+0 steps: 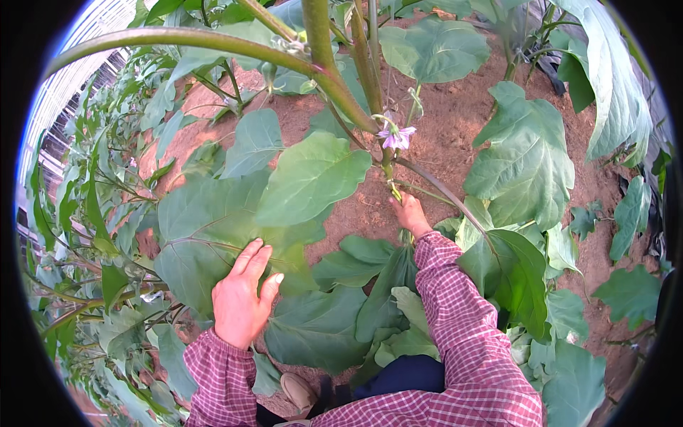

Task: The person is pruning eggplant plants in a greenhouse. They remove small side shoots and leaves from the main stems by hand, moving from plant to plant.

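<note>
An eggplant's thick main stem (349,104) rises before me, forking into several branches. A pale purple flower (397,136) hangs beside its lower part. My right hand (412,213) is closed around a yellow-green stalk (395,192) just below that flower. Stalks and drooping leaves (392,288) show beneath that fist; whether they are held too, I cannot tell. My left hand (243,299) lies with fingers apart against a broad green leaf (208,240), gripping nothing. A smaller leaf (315,176) overlaps that broad one from above.
Reddish-brown soil (363,208) lies under the plants. More eggplant plants (117,213) crowd the left side. Large leaves (523,155) spread at the right, near dark plastic sheeting (549,72). A long branch (176,40) arches across the upper left. My shoe (299,389) stands at the bottom.
</note>
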`<action>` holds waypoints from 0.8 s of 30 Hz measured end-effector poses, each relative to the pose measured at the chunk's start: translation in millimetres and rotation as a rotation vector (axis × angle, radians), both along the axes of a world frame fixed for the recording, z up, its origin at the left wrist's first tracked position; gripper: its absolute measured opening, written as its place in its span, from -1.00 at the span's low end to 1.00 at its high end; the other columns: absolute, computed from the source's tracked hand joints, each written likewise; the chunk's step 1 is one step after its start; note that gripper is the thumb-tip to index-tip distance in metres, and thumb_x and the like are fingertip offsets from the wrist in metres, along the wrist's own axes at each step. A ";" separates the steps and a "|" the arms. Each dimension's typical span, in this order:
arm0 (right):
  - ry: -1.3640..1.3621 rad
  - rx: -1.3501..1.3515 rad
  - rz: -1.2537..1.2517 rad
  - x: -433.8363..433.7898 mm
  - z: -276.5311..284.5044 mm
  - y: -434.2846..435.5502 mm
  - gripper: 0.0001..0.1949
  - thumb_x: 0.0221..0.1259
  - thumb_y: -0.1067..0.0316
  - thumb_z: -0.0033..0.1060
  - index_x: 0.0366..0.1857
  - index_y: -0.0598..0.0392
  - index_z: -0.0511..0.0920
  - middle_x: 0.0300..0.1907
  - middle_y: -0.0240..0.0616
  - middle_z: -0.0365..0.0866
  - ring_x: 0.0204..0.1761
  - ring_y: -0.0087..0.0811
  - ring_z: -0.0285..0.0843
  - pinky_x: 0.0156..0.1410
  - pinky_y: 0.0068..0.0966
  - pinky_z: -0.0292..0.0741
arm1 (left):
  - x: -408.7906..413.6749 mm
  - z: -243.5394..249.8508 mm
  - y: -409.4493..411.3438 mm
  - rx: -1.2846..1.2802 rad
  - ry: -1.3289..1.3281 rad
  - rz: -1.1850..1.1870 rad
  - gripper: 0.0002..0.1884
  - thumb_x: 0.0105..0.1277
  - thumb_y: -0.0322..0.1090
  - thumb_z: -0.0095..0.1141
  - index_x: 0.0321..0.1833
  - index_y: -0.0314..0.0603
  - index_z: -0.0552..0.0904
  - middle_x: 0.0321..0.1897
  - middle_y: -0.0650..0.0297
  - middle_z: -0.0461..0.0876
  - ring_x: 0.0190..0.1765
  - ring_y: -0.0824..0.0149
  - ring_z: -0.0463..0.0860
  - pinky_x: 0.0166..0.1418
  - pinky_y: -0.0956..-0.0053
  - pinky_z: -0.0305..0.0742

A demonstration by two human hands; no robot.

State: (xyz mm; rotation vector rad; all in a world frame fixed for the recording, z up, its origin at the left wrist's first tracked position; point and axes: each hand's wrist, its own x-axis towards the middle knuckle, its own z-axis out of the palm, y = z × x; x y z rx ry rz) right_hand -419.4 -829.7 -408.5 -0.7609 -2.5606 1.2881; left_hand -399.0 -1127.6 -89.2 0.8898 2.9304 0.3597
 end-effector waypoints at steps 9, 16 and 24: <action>-0.225 -0.366 -0.112 -24.3 -30.1 7.0 -0.58 0.30 0.06 0.10 -0.28 0.37 0.54 -0.48 -0.02 0.62 -0.71 -0.34 0.45 -0.58 -0.34 0.42 | 0.6 3.3 -23.7 -0.014 0.043 -0.050 -0.57 0.18 -0.27 0.18 0.12 -0.25 0.55 0.17 0.08 0.52 0.10 0.05 0.58 0.14 0.31 0.48; -0.580 -0.188 0.240 15.1 137.5 56.9 -0.63 0.31 0.10 0.13 -0.33 0.32 0.55 -0.55 -0.17 0.55 -0.71 -0.46 0.33 -0.66 -0.42 0.29 | -30.1 -3.1 -48.1 0.012 0.183 -0.006 -0.60 0.18 -0.29 0.19 0.09 -0.22 0.56 0.14 0.09 0.53 0.01 0.00 0.61 0.05 0.26 0.52; -0.254 0.954 0.150 -5.6 90.7 33.6 -0.74 0.16 0.36 -0.02 -0.12 0.22 0.54 -0.20 -0.07 0.66 -0.15 -0.14 0.66 0.08 -0.29 0.51 | -25.0 -4.2 -41.3 0.010 0.161 -0.010 -0.58 0.18 -0.25 0.20 0.09 -0.24 0.56 0.12 0.10 0.55 0.06 0.08 0.60 0.08 0.30 0.52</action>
